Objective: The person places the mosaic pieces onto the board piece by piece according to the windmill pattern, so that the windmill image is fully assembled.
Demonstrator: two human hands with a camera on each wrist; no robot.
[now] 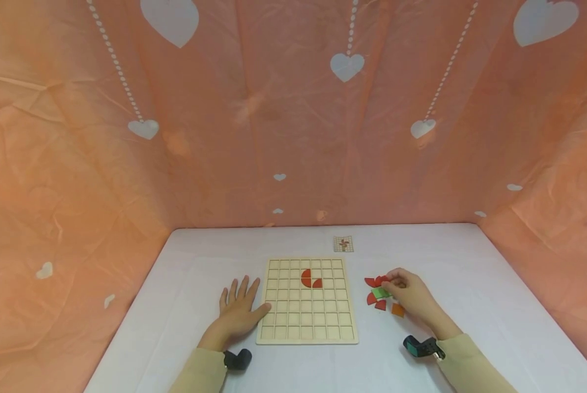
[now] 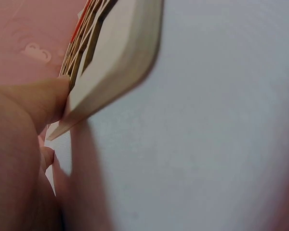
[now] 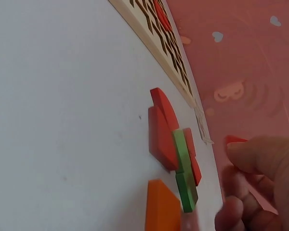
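Observation:
My left hand [image 1: 238,314] lies with its fingers spread on the table, the thumb on the left edge of a wooden grid board [image 1: 276,331]. Red rounded pieces [image 1: 306,279] sit in cells of the board's upper middle. To the right of the board, my right hand [image 1: 413,295] pinches a red piece [image 3: 235,139] between thumb and fingertips, above a small pile. In that pile lie green pieces [image 1: 379,293], several red pieces [image 1: 371,298] and an orange piece [image 1: 398,310]. The fingers hide most of the held piece's outline.
A small card [image 1: 343,244] with a printed grid and pattern lies beyond the board's upper right corner. The white table [image 1: 200,248] is enclosed by an orange-pink cloth [image 1: 293,136] with hearts at the back and sides. Each wrist wears a black camera [image 1: 237,359].

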